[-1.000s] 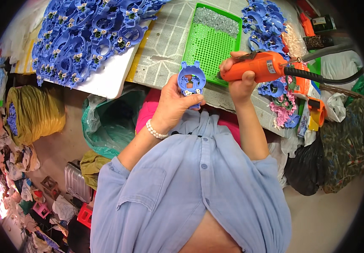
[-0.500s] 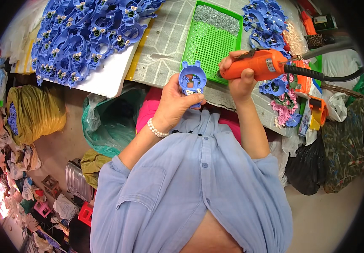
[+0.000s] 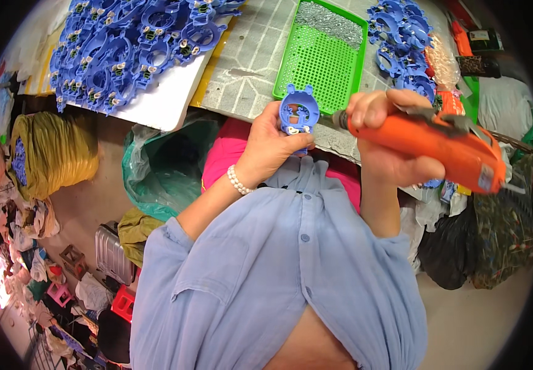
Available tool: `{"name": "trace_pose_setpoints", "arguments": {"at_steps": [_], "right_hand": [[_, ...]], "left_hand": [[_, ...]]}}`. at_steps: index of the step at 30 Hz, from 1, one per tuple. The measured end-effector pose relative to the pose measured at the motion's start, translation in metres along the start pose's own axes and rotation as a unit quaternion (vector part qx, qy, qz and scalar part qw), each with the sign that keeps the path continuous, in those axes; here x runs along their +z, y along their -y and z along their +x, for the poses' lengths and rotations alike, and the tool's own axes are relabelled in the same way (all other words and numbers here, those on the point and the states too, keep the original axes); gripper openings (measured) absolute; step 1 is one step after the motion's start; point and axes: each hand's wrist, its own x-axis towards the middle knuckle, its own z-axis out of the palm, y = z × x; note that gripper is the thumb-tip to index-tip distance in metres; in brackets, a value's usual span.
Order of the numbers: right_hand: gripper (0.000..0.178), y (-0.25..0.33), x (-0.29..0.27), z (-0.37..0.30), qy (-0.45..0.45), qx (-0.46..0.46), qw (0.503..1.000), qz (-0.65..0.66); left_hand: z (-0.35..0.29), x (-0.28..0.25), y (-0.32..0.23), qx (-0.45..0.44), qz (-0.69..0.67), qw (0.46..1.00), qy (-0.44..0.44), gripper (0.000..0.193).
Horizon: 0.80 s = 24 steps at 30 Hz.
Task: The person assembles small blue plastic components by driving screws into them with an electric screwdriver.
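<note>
My left hand [image 3: 272, 142] grips a blue ring-shaped plastic part [image 3: 300, 109] by its lower end, fingers behind and thumb in front. Two small ears top the part, and small white pieces sit near its base. An orange electric screwdriver [image 3: 430, 147] is held in my right hand [image 3: 390, 139], its fingers wrapped around the body. The tool's tip points left toward the blue part, a short way off and not touching it. Behind both hands lies a green perforated tray [image 3: 277, 92] with a heap of small silver screws [image 3: 334, 23] at its far end.
Many similar blue parts [image 3: 103, 65] cover a white board [image 3: 174, 108] at the left. More blue parts [image 3: 399, 37] lie right of the tray. A teal plastic bag [image 3: 149, 176] hangs open below the table edge, and a black bag [image 3: 448, 246] is at the right.
My right hand has brought the screwdriver nearer and to the right, tilting its rear end down. My left hand keeps the blue part and appears slightly farther right, as the whole view has shifted.
</note>
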Motion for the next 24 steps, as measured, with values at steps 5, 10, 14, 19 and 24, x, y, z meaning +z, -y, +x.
{"name": "trace_pose_setpoints", "arguments": {"at_steps": [5,10,14,19,24], "right_hand": [[0.091,0.005,0.020,-0.006,0.067,0.028,0.997,0.023],[0.091,-0.003,0.025,-0.013,0.061,0.058,0.996,0.032],[0.091,-0.007,0.027,-0.017,0.050,0.068,0.996,0.033],[0.092,-0.014,0.029,-0.019,0.038,0.072,0.996,0.031],[0.094,-0.024,0.021,-0.022,0.064,0.053,0.996,0.025]], "left_hand": [[-0.002,0.006,-0.003,0.016,0.017,1.000,-0.005,0.040],[-0.004,0.007,-0.002,0.031,0.035,0.999,-0.007,0.042],[-0.005,0.008,-0.003,0.020,0.027,0.999,-0.012,0.042],[-0.005,0.004,0.002,0.033,0.040,0.999,0.010,0.043],[-0.003,0.012,0.010,0.072,0.010,0.996,-0.058,0.036]]}}
